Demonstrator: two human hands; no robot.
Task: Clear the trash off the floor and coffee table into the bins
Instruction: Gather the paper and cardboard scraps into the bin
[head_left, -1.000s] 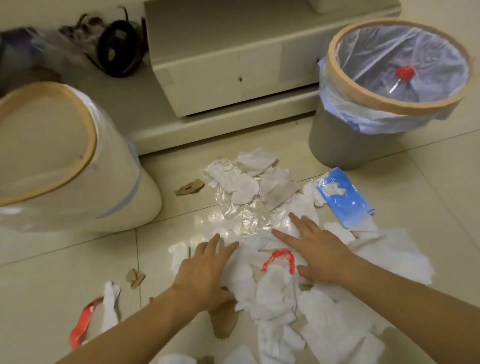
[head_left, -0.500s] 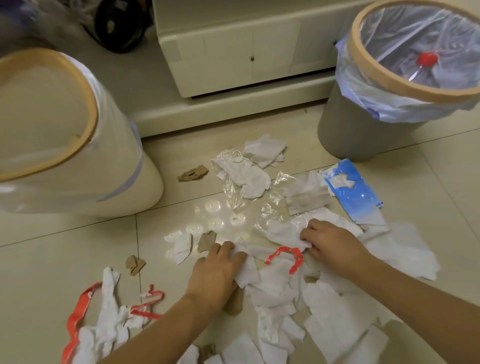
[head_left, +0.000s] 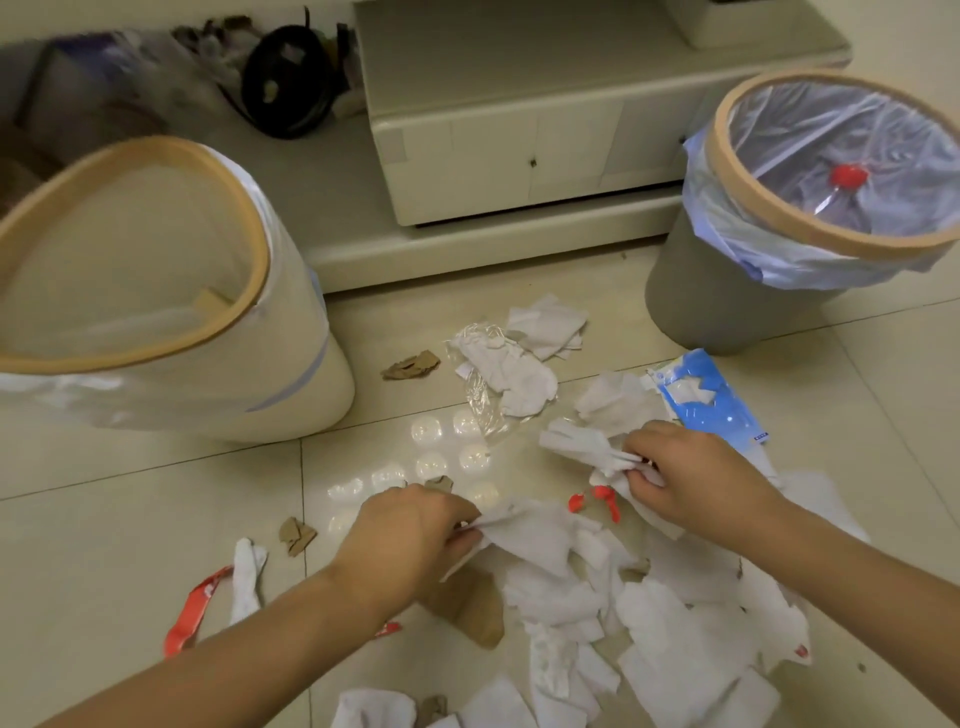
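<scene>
Head view, gathering stage. At far left stood the cream bin (head_left: 291, 374), its rim tilted toward the camera and its liner nearly empty, with bare floor (head_left: 130, 519) open in front of it. Near it lay a red wrapper strip (head_left: 189, 616) and a small cardboard scrap (head_left: 296, 535), both apart from the main heap. The left hand (head_left: 400, 540) was closed, its fingers (head_left: 457, 525) pinching the edge of a white tissue sheet (head_left: 535, 535) that rested over a larger brown cardboard piece (head_left: 467, 608). The tissue pile (head_left: 670, 639) spread across the floor between and below both hands. The right hand (head_left: 696, 478) was likewise closed, its fingers (head_left: 641, 467) bunched on a crumpled tissue wad (head_left: 582, 444), with a red plastic ring (head_left: 597, 499) just beneath. Beyond it lay a clear film (head_left: 483, 400) with more tissues, a blue packet (head_left: 711, 400), and the grey bin (head_left: 727, 306), lined and holding a red-capped bottle (head_left: 847, 176). The step in hand appeared to be collecting handfuls; the next move would call for lifting both clumps clear and carrying them over a bin rim. The path to either bin looked unobstructed, though loose sheets could trail from the grips and the cabinet (head_left: 519, 156) edge bounded the far side.
</scene>
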